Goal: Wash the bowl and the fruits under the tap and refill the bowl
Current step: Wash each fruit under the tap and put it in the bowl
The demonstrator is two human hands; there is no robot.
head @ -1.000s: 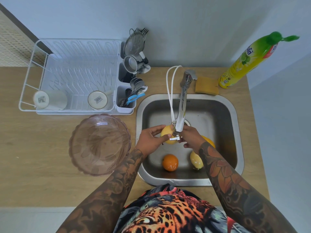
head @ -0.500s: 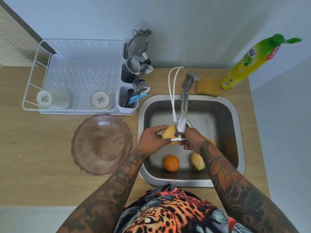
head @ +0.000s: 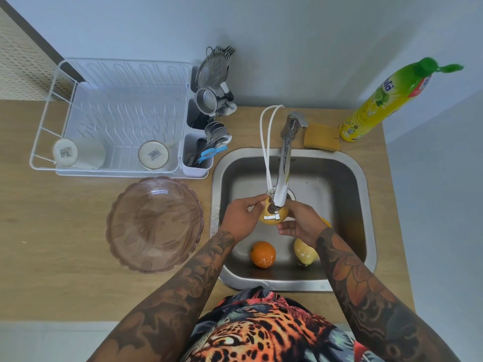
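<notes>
Bowl [head: 154, 224] first: it is sitting mouth-down on the wooden counter [head: 52, 257], just left of the sink [head: 363, 194], with no fruit in it. Over the basin, the left hand [head: 241, 218] and right hand [head: 300, 224] are closing together around a yellow fruit [head: 271, 219], cupping it right beneath the tap [head: 283, 168] spout. An orange [head: 262, 254] and a lemon [head: 304, 253] are lying below on the sink floor, well apart from the bowl. Rinsing seems to be the step under way. Next, I'd judge, the bowl is needing to be turned upright so the washed fruit can be going in.
</notes>
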